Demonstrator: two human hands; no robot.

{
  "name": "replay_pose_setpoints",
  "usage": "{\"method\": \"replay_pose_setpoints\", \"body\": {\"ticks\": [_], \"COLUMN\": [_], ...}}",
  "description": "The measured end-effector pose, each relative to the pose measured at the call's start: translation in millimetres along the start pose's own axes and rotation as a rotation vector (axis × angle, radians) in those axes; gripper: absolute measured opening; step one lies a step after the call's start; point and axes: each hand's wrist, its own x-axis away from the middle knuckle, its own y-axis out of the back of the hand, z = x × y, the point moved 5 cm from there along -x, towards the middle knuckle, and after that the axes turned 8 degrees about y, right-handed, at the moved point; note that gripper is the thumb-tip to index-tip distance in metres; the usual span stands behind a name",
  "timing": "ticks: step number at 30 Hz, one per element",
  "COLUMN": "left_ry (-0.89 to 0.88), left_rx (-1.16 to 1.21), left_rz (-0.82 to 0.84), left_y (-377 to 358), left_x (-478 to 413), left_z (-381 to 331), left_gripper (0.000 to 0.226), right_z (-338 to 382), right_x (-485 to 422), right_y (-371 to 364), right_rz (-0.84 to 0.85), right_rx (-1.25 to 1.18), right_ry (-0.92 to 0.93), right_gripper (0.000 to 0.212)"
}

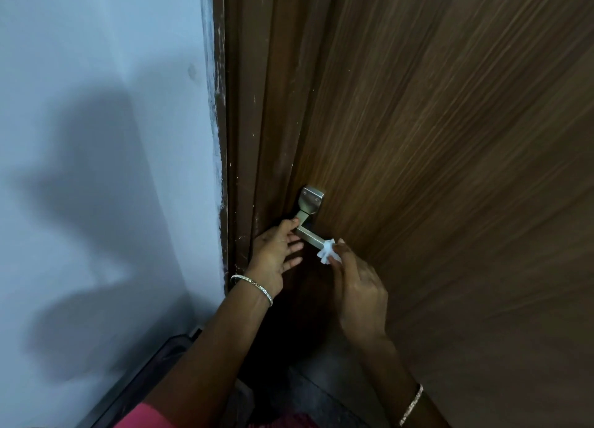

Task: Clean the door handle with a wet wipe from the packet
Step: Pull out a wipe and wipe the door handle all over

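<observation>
A silver metal door handle (309, 217) is mounted on the brown wooden door (450, 170), its lever running down to the right. My left hand (273, 257) touches the lever near its bend with thumb and forefinger, the other fingers spread. My right hand (356, 289) pinches a crumpled white wet wipe (328, 251) against the free end of the lever. The packet is out of view.
A pale blue wall (96, 170) stands left of the brown door frame (238, 138), with my shadow on it. A dark skirting strip (154, 373) runs along the wall's foot. Grey floor (308, 392) shows below my arms.
</observation>
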Motion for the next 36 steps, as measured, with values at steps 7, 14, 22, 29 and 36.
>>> {"method": "replay_pose_setpoints", "body": {"ticks": [7, 14, 22, 29, 36], "left_ry": [-0.021, -0.013, -0.021, -0.136, -0.524], "left_rx": [0.019, 0.015, 0.000, -0.085, -0.423], "left_rz": [0.028, 0.022, -0.062, -0.209, -0.428], "left_y": [0, 2, 5, 11, 27], "left_x": [4, 5, 10, 21, 53], "left_z": [1, -1, -2, -7, -23], "left_gripper": [0.016, 0.026, 0.024, 0.040, 0.030], "right_z": [34, 21, -14, -23, 1], "right_x": [-50, -34, 22, 15, 7], "right_y": [-25, -18, -3, -41, -90], "right_rz": [0.049, 0.030, -0.175, -0.236, -0.368], "right_rx": [0.109, 0.087, -0.422, -0.787, -1.482], "right_ry": [0.100, 0.072, -0.513, -0.825, -1.499], "right_gripper": [0.018, 0.021, 0.005, 0.019, 0.019]}}
